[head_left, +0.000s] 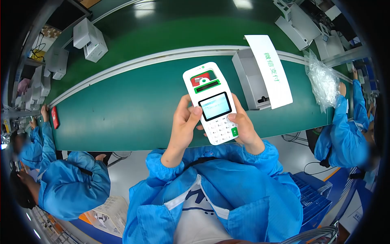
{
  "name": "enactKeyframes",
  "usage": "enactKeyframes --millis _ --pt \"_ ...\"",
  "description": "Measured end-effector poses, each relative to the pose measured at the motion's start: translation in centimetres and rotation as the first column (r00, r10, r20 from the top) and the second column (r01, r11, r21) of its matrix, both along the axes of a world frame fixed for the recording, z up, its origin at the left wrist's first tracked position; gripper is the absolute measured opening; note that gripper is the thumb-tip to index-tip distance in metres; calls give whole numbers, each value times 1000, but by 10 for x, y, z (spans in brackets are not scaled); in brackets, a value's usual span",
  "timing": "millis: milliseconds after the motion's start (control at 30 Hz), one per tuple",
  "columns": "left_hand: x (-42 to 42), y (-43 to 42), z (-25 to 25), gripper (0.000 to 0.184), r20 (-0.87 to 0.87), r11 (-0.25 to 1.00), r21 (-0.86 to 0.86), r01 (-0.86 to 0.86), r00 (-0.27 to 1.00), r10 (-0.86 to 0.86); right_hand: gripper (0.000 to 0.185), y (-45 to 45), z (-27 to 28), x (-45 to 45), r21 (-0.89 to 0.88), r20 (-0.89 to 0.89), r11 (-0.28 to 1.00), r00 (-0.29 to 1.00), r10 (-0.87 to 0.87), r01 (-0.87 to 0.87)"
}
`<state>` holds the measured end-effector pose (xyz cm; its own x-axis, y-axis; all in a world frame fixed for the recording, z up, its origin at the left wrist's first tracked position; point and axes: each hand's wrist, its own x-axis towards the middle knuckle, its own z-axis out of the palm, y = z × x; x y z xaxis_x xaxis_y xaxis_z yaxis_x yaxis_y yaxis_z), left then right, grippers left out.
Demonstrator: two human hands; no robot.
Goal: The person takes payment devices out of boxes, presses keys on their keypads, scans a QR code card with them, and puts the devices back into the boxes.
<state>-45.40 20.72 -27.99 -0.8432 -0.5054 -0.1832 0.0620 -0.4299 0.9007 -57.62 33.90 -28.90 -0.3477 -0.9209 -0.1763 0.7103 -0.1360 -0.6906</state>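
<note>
A white card payment terminal (213, 101) with green trim and a lit screen is held up over the green bench, tilted slightly, keypad towards me. My left hand (187, 120) grips its left side, thumb beside the screen. On the opposite edge, my right hand (243, 124) is wrapped round it with the thumb near the top of the keypad. Through the window at the terminal's upper end something red shows. Just right of it stands an opened white box (245, 77), its printed lid (270, 71) folded out and a small black item (263, 99) inside.
Clear plastic bags (322, 79) are heaped at the bench's right end. Co-workers in blue sit at the left (75, 181) and right (345, 130). A red item (54, 117) lies by the left one's hand. White boxes (90, 40) stand beyond the metal rail.
</note>
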Motion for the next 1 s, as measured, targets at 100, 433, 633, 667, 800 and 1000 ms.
enactKeyframes --millis 100,433,633,667,800,1000 --pt "-16 8 -3 38 -47 990 -101 -93 995 89 72 4 6 -2 103 -432 970 888 -155 220" --pt "-120 -68 -14 45 211 758 -624 190 975 -71 94 58 7 -29 -69 -983 729 77 -165 681" --pt "-221 -48 -74 48 119 538 -813 222 968 -220 89 80 23 -69 0 -998 692 -39 41 722" --pt "-229 -44 -78 45 167 563 -779 277 956 -240 88 83 25 -73 -1 -998 689 -46 47 725" --pt "-240 -44 -79 31 193 454 -830 324 931 -310 85 90 26 -97 17 -992 684 -76 105 729" --pt "-236 -39 -63 26 194 383 -877 290 943 -269 82 69 -4 -137 21 -970 818 -188 157 575"
